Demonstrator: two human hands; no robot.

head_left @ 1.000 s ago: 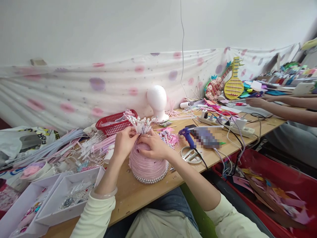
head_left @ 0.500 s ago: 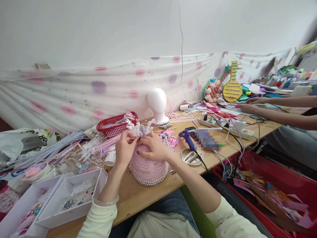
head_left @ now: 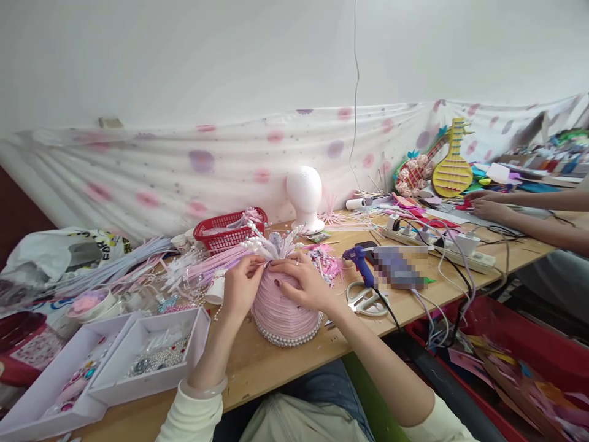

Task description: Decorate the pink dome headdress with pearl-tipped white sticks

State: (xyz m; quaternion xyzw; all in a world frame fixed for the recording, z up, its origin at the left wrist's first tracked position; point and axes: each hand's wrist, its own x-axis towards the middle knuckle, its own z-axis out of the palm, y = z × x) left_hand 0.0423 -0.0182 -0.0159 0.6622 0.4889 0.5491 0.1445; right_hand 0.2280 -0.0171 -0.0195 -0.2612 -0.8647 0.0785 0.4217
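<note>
A dome-shaped pink hat point(head_left: 288, 316), wrapped in rows of cord and edged with pearl beads, rests on the table before me. A white petal-like ornament point(head_left: 271, 247) with beaded sprigs rises from its top. My left hand point(head_left: 243, 285) pinches at the ornament's base from the left, fingertips together. Bent over the hat's crown, my right hand point(head_left: 306, 281) grips there, its fingertips close to the same base. The exact contact point is hidden by the fingers.
A white foam head point(head_left: 304, 193) stands behind the hat, near a red basket point(head_left: 221, 242). White bead boxes point(head_left: 151, 383) lie at left. At right are a blue glue gun point(head_left: 361, 264), scissors point(head_left: 365, 301), a power strip point(head_left: 478, 261) with cables, and another person's hands point(head_left: 490, 205).
The view has turned slightly left, so things appear shifted right. The ornament shows more of its petals, spread above my fingers. Both hands stay at the hat's top.
</note>
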